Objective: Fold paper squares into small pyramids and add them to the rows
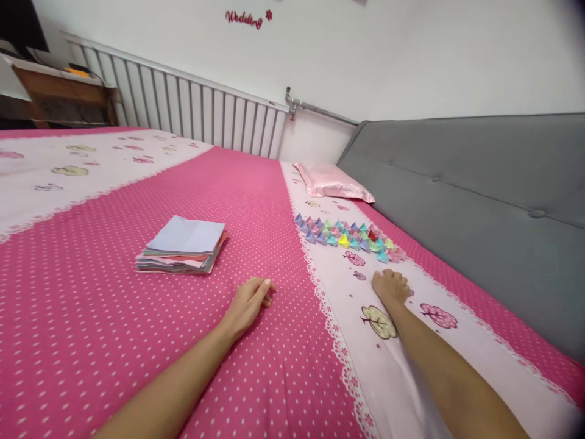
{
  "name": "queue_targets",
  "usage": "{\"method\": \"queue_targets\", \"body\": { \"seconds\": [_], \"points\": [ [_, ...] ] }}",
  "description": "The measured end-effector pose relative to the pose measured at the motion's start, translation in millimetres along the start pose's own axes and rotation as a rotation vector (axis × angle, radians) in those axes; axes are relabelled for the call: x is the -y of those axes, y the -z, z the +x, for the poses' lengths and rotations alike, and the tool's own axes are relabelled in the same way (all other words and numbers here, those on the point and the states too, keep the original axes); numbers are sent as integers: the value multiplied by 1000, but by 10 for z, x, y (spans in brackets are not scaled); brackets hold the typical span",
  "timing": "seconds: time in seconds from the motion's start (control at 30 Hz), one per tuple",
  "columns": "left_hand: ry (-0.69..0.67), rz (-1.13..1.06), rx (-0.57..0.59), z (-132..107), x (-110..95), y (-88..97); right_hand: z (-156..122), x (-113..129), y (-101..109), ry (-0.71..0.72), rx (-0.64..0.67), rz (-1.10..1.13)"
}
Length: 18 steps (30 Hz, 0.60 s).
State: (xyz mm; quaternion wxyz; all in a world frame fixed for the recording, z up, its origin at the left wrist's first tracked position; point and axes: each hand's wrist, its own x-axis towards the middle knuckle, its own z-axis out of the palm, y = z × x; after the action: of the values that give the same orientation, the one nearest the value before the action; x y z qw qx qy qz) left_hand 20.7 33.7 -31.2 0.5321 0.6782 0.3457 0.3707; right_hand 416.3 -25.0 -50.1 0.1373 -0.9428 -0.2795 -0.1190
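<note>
My left hand (249, 302) rests on the pink dotted bedspread (256, 201), its fingers curled in and nothing visible in them. To its left lies a stack of square coloured paper (185, 236), a pale bluish-white sheet on top and red, pink and grey edges below. On the light printed strip, my right hand (392, 285) is down with its fingers closed, and I see no object in it. Just beyond that hand stand rows of small pointed folded paper pieces (343, 240) in purple, blue, green, pink, yellow and red. The hand looks close to the nearest pieces but apart from them.
A shiny pink pillow (331, 180) lies past the folded papers. The grey padded headboard (466, 171) runs along the right. At the back are a white radiator (192, 100) with a pipe and valve, and a wooden desk (64, 88) at the left.
</note>
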Motion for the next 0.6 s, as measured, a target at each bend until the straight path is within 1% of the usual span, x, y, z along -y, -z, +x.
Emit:
{"method": "queue_targets", "body": {
  "seconds": [0.1,0.17,0.2,0.27,0.4,0.5,0.6],
  "points": [
    [-85,146,-3,-44,-52,-5,-243,-143,104,20,48,-52],
    [-200,320,3,-112,-112,-21,-409,-284,185,9,74,-72],
    [-259,418,22,-161,-143,-33,-493,-362,226,-7,84,-79],
    [-327,603,89,-286,-196,-63,-659,-520,313,-47,101,-86],
    [-363,878,265,-628,-266,-103,-985,-781,510,-139,125,-79],
    [-367,982,379,-940,-333,-95,-1223,-916,673,-192,142,-77],
    [-371,1041,422,-1306,-420,-65,-1454,-1026,816,-210,157,-86]
  ]
}}
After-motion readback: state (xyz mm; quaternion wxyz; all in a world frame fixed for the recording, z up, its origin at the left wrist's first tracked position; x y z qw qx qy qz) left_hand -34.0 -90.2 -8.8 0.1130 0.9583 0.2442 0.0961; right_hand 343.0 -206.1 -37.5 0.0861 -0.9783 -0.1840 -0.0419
